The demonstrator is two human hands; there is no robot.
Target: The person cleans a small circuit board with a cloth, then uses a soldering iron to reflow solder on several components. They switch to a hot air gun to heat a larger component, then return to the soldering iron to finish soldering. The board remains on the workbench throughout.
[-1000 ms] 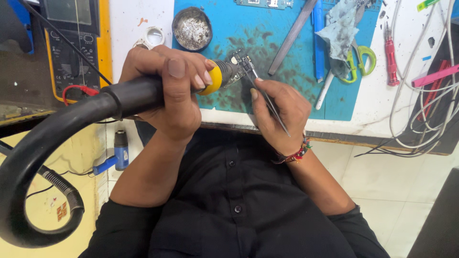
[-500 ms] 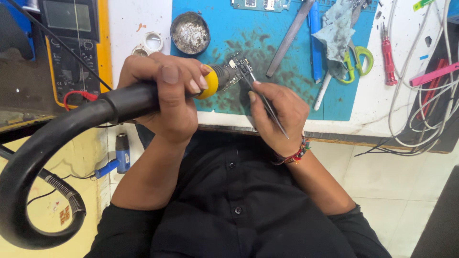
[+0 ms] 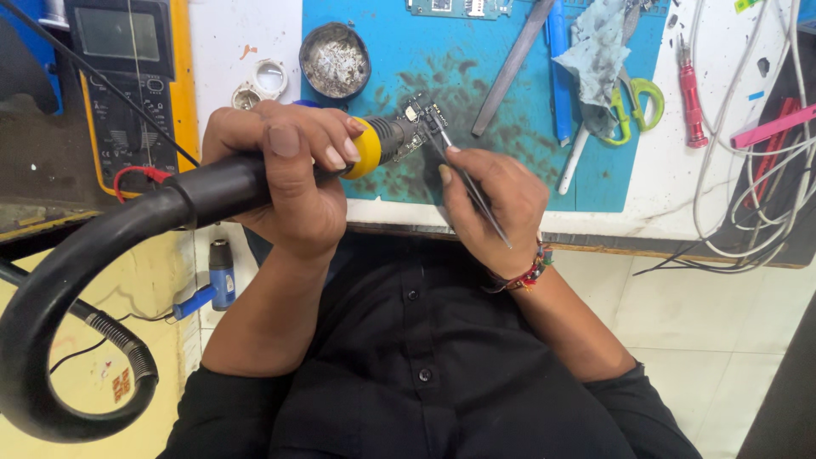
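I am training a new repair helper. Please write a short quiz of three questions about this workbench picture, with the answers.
1. True or false: the left hand grips the hot-air tool by its black handle.
2. What does the right hand hold? A) scissors B) tweezers C) a screwdriver
3. What colour is the mat under the small circuit board?

Key: 1 true. 2 B, the tweezers, with tips at the board. 3 blue.

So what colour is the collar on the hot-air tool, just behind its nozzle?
Yellow: the collar sits beside the left hand, clearest in the head view.
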